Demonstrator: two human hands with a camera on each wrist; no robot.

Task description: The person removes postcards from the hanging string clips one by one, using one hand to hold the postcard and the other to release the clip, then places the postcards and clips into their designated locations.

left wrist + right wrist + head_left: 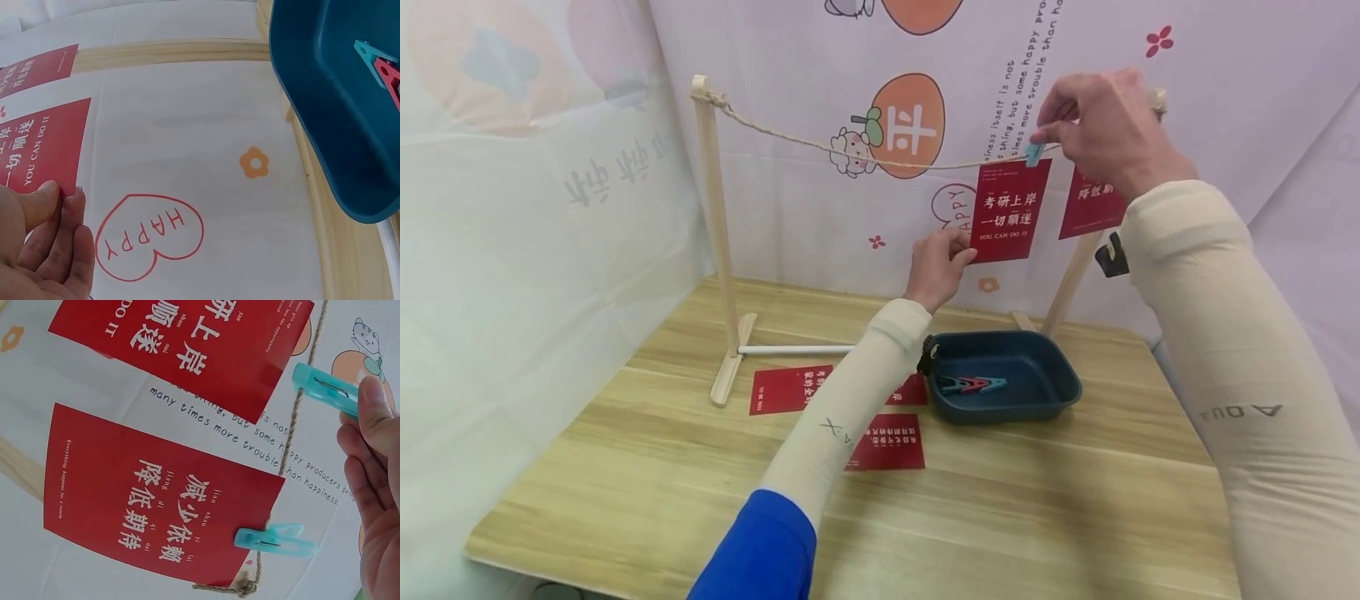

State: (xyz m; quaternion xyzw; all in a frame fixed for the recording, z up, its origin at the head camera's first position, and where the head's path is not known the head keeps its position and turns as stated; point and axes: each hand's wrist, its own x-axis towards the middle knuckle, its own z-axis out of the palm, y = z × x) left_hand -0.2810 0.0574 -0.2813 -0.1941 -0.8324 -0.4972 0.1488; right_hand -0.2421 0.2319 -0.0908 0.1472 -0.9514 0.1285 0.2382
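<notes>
My left hand [936, 267] pinches the lower left corner of a red card [1009, 212] with white lettering, between thumb and fingertips. The card stands upright just below a twine line [925, 167]. At the line, my right hand [1108, 125] pinches a turquoise clothespin [325, 387] between thumb and forefinger. Its tip crosses the twine close to the card's top edge in the right wrist view, and overlaps that edge in the head view. Beside it, a second red card [144, 494] hangs from the twine by another turquoise clothespin [275, 542].
The twine runs between wooden posts, the left post [715, 217] standing on the table [1037, 517]. A dark blue basin [1060, 383] holds several clothespins [973, 384]. More red cards [887, 442] lie left of it, partly hidden by my left forearm. A printed cloth [790, 217] hangs behind.
</notes>
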